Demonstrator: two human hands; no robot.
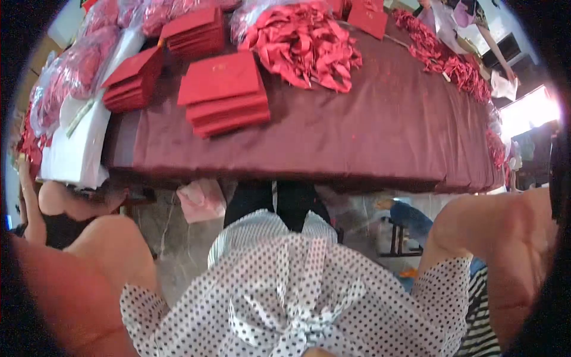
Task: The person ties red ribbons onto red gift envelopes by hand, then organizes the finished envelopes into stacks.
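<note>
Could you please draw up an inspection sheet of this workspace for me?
Surface: dark red tablecloth; white surface at left.
Job's things: stacked red envelope-like pieces, the front stack with a gold mark; heaped red ribbon-like strips.
Clutter: plastic-wrapped red bundles, upper left; pink item below the tablecloth's edge.
Hands: both out of view; left arm and right arm bent at the sides.
Cables: nothing seen.
Surroundings: other people's arms at left and far right; grey floor.

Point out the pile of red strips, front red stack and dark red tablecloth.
Pile of red strips (pixel 302 46), head view: middle of the heap.
Front red stack (pixel 222 85), head view: uppermost piece's broad face.
Dark red tablecloth (pixel 377 128), head view: bare stretch.
</note>
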